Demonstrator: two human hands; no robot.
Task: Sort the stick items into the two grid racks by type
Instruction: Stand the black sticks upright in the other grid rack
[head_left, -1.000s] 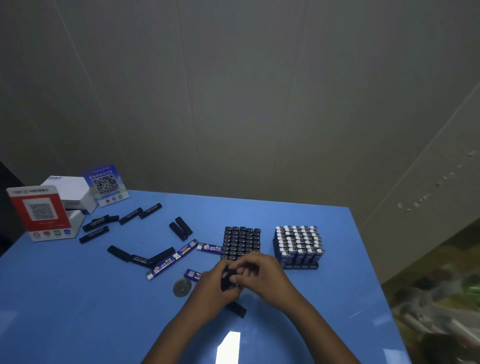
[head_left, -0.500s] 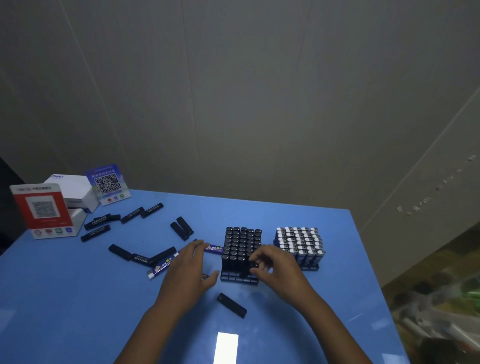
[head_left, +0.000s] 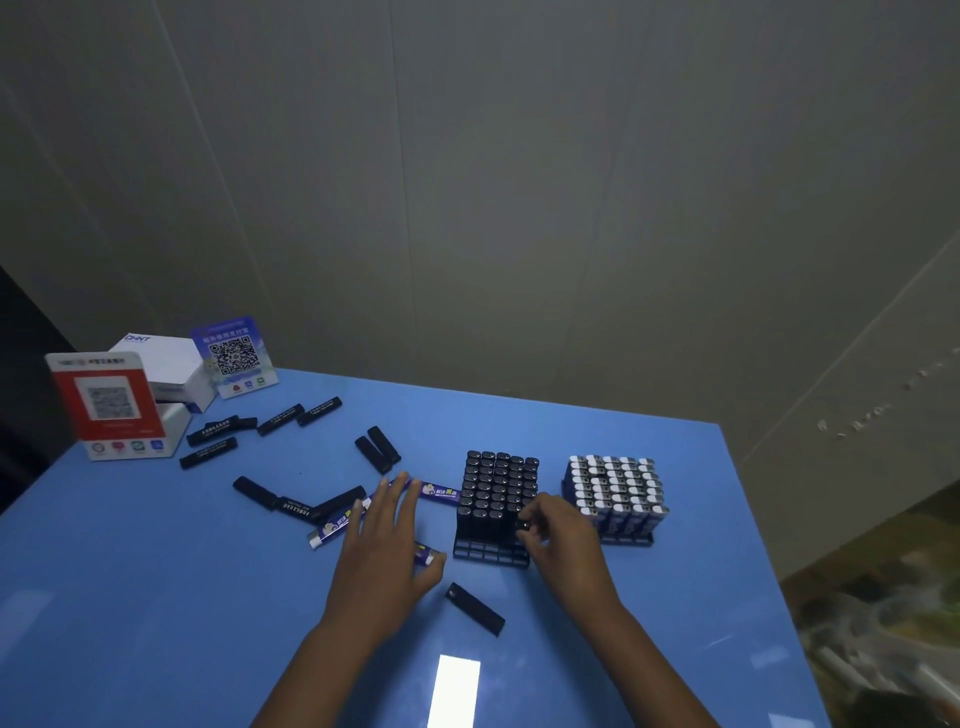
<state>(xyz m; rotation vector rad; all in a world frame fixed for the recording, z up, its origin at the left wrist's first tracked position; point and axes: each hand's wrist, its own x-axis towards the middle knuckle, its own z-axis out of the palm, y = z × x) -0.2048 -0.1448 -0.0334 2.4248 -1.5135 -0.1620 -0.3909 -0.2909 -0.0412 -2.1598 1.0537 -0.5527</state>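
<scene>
Two grid racks stand side by side on the blue table (head_left: 156, 597). The left rack (head_left: 491, 551) holds black sticks, and the right rack (head_left: 631, 540) holds blue sticks with white caps. My right hand (head_left: 563, 540) pinches a black stick (head_left: 522, 526) at the front right corner of the left rack. My left hand (head_left: 387, 540) lies flat with straight fingers over blue sticks (head_left: 441, 491) left of that rack. A loose black stick (head_left: 475, 609) lies in front of the racks. Several black sticks (head_left: 304, 506) are scattered to the left.
At the back left stand a red QR sign (head_left: 109, 405), a blue QR sign (head_left: 235, 356) and white boxes (head_left: 166, 366). The table's right edge drops off just beyond the right rack. A grey wall rises behind the table.
My hands parted from in front of the racks. The right one carried a black stick to the left rack's front corner. The left one reached left over the blue sticks.
</scene>
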